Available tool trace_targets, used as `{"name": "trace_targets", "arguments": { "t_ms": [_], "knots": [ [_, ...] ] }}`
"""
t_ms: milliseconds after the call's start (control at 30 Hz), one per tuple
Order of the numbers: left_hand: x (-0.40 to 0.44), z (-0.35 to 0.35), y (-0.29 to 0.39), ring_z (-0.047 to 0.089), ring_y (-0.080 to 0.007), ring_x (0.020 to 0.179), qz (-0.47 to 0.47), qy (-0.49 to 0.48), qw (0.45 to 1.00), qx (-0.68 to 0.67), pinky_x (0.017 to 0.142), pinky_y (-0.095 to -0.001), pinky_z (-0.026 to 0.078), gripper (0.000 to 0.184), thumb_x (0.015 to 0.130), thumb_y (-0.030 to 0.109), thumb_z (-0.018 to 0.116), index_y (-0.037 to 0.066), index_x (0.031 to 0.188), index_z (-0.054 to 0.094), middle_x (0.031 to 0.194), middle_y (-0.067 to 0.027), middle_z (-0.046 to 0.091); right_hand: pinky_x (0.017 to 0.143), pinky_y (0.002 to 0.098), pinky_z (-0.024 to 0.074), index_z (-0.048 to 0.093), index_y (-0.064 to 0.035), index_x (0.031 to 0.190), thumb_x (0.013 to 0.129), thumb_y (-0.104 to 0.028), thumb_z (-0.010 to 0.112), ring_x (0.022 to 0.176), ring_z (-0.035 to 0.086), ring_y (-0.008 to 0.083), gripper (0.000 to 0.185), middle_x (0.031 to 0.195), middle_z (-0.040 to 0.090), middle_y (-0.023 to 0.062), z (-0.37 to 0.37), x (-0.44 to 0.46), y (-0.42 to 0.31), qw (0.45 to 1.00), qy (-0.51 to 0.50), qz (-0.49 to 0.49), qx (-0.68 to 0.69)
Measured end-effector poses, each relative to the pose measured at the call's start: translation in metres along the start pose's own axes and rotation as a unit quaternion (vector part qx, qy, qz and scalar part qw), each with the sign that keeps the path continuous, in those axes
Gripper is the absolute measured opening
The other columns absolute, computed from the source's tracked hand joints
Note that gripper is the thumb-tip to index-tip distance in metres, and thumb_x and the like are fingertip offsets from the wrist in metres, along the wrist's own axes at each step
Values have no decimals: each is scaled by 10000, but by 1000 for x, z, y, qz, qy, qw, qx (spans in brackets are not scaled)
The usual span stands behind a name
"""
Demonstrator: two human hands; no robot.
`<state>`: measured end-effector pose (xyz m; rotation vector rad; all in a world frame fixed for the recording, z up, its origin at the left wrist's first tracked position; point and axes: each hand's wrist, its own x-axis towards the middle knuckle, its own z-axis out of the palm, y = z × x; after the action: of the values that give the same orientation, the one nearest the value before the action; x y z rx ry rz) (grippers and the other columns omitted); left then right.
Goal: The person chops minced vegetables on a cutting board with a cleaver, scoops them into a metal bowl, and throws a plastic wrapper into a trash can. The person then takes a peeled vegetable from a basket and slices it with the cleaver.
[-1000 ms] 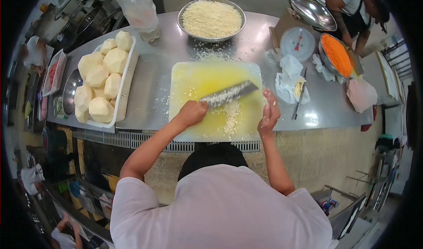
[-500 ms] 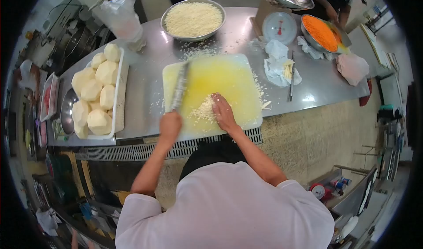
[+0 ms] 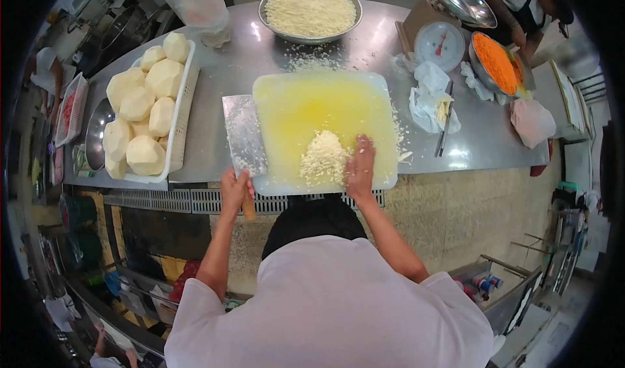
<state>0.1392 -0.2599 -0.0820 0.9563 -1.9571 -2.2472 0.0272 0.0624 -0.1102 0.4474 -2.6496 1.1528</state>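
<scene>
Steel bench [image 3: 224,62]: cutting board [image 3: 312,101] at near edge, chopped pile [image 3: 324,158] on board's near half. I have left hand [image 3: 235,189] clenched around the cleaver [image 3: 245,134] at board's left edge; right hand [image 3: 361,167] ungripped, beside pile, toward board's near right corner. Heaped bowl [image 3: 310,40] at far edge.

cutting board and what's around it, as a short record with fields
cutting board: yellow-tinted, pale bits scattered around
left hand: holds the cleaver by its handle
right hand: open, beside the chopped pile
left side: white crate of peeled vegetables
far side: bowl heaped with pale bits
right side: knife, scale, orange shreds
</scene>
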Motion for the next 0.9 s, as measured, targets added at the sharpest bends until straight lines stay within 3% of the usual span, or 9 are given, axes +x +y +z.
{"name": "trace_targets", "arguments": {
  "t_ms": [67,133,267,400,467,567,700,833,900],
  "knots": [
    [-9,24,-21,571,-128,468,-1,-26,1000,-16,408,-309,485,164,1014,175,581,33,934,581,610,-31,568,1240,521,136,328,16,1553,1071,-296,390,1497,273,418,577,1603,326,239,12,1,-14,1000,-14,-14,7],
    [-22,68,-25,583,-129,480,18,-77,991,106,423,-307,497,180,1031,189,562,31,946,575,611,-29,563,1236,542,131,328,19,1549,1061,-320,430,1505,243,449,603,1598,311,274,26,8,-27,997,-49,-14,53],
    [-28,163,-19,577,-128,476,-3,-157,986,48,424,-287,480,296,1067,283,507,32,925,574,614,-32,559,1209,544,216,374,31,1526,1034,-322,516,1483,282,450,622,1599,312,272,30,26,-40,987,-27,11,156],
    [-9,185,20,557,-127,466,-10,-170,983,-74,429,-276,467,412,1100,368,426,29,918,573,621,-35,555,1198,499,266,414,31,1504,992,-274,581,1465,335,428,619,1574,350,275,8,64,-46,993,-12,-30,118],
    [2,190,42,537,-131,469,55,-173,981,-63,438,-276,471,508,1105,476,344,48,937,559,638,-37,549,1190,498,284,435,17,1493,952,-210,644,1452,352,441,623,1566,355,287,-7,95,-70,994,17,-82,65],
    [13,195,100,542,-118,472,98,-154,982,-46,447,-265,466,480,1109,439,373,45,899,551,637,-30,550,1193,530,264,429,22,1492,917,-150,678,1450,316,487,649,1575,330,296,-13,153,-85,984,37,-137,108],
    [15,188,174,559,-108,455,196,-133,970,50,448,-285,462,476,1102,368,436,18,800,550,555,-23,538,1173,519,304,486,33,1440,950,-161,642,1407,385,489,550,1519,399,313,-28,256,-121,957,152,-219,116],
    [6,172,202,553,-102,455,208,-119,968,76,446,-280,456,443,1096,339,459,21,800,542,562,-23,542,1135,486,368,571,55,1350,978,-260,628,1337,487,451,490,1442,500,305,-21,363,-133,940,201,-241,132],
    [-5,167,199,551,-96,458,143,-69,986,50,439,-275,440,390,1066,303,528,21,797,558,564,-21,545,1127,487,379,582,46,1344,975,-286,635,1326,505,439,499,1424,526,297,0,409,-115,941,195,-237,145]
  ]
}}
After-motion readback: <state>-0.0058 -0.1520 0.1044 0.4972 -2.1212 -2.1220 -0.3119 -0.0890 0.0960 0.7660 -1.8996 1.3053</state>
